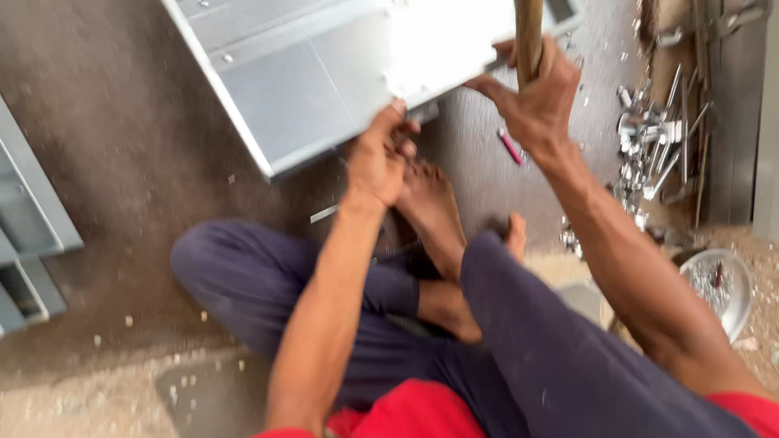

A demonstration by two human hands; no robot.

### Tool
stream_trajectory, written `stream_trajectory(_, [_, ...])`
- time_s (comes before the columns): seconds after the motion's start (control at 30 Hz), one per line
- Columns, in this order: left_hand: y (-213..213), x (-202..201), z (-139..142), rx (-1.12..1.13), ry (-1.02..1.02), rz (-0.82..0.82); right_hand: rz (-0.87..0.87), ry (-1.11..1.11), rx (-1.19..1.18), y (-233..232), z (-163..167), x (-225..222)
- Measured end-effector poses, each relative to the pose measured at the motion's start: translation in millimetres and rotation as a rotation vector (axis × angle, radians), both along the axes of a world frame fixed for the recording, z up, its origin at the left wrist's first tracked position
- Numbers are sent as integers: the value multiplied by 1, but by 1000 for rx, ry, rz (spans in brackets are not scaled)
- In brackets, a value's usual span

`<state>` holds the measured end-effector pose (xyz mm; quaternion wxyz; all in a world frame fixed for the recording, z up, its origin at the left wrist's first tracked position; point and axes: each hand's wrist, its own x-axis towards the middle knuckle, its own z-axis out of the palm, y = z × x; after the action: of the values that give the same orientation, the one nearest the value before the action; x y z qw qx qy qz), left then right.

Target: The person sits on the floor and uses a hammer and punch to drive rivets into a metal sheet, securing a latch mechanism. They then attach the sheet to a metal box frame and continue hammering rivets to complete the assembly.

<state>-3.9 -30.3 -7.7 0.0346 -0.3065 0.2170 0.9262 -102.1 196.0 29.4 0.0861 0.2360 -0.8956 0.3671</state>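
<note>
Sheet-metal panel [316,73], grey and ribbed with a folded edge, is the biggest thing in view; it lies tilted across the top of the picture on the dark, dusty floor [122,162], its near corner reaching down toward the seated person's bare feet. A second grey metal frame [28,235] sits at the left edge, well apart from the first. Pale grit and small chips litter the floor nearer the camera, and a heap of bright metal offcuts and strips [657,146] lies against the right side, beside upright grey metal. Low at the right stands a round metal bowl [718,284], holding what look like small metal pieces with something red among them; blur hides their kind. A small pink, pen-like object [511,148] lies on the floor just below the right wrist. The left hand [380,158] is curled at the panel's lower edge, fingertips pressed on or just under it; whether it truly grips the metal cannot be told through the blur. The right hand [535,93] is wrapped tight around a wooden handle [528,32] that rises out of the top of the picture, standing just over the panel's right end. The person sits cross-legged in dark trousers and a red top.
</note>
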Motion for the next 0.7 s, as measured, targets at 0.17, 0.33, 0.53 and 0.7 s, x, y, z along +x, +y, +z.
stream_trajectory(0.17, [13,-7,13,-169,-41,-92,-120,153,38,-10,-3,1])
stream_trajectory(0.33, [-6,2,10,-591,-63,25,-234,-433,-77,27,16,67])
stream_trajectory(0.53, [-4,0,-14,-574,11,91,-76,-598,-56,50,20,135])
stream_trajectory(0.7, [-2,2,-21,-531,30,68,-41,-599,-35,42,24,120])
